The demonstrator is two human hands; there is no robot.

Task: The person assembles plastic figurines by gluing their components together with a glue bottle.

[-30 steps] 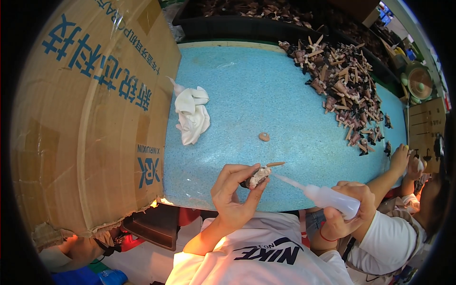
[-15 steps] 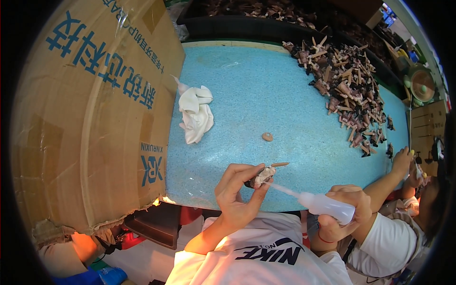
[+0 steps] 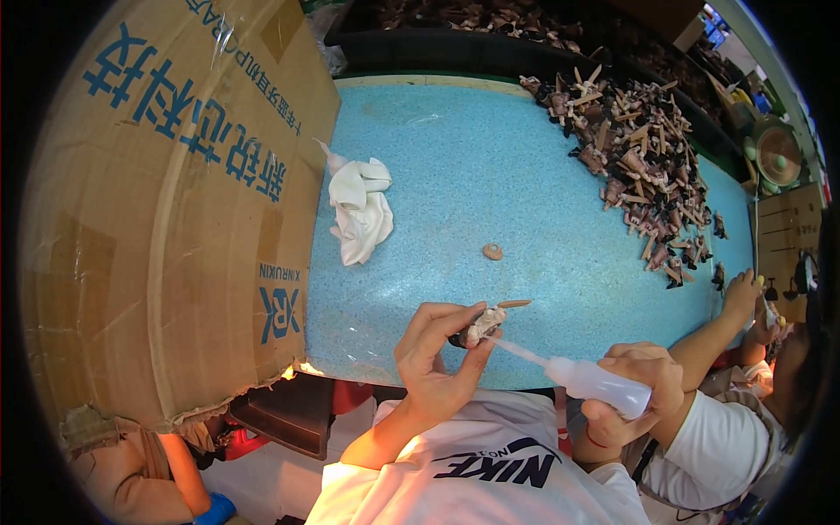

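Between the thumb and fingers of my left hand [image 3: 440, 354] is a small toy figure [image 3: 484, 325], pale and dark, with a flat tan piece sticking out of it to the right. My right hand [image 3: 637, 391] is wrapped round a translucent white squeeze bottle [image 3: 602, 385], tilted with its long thin nozzle pointing left. The nozzle's tip is at the figure and seems to touch it. Beyond my hands a small tan ring-shaped part [image 3: 493, 252] lies by itself on the blue tabletop [image 3: 437, 201].
A large cardboard box [image 3: 192, 219] stands along the left. Near it lies a crumpled white cloth [image 3: 360, 210]. Many similar figures form a pile [image 3: 634, 166] at the right, with black trays [image 3: 472, 48] of more behind. A co-worker's arm [image 3: 709, 341] reaches in from the right.
My hands, the figure and the bottle have hardly moved; the bottle has shifted very slightly left. At the lower left, another person's arm has changed position.
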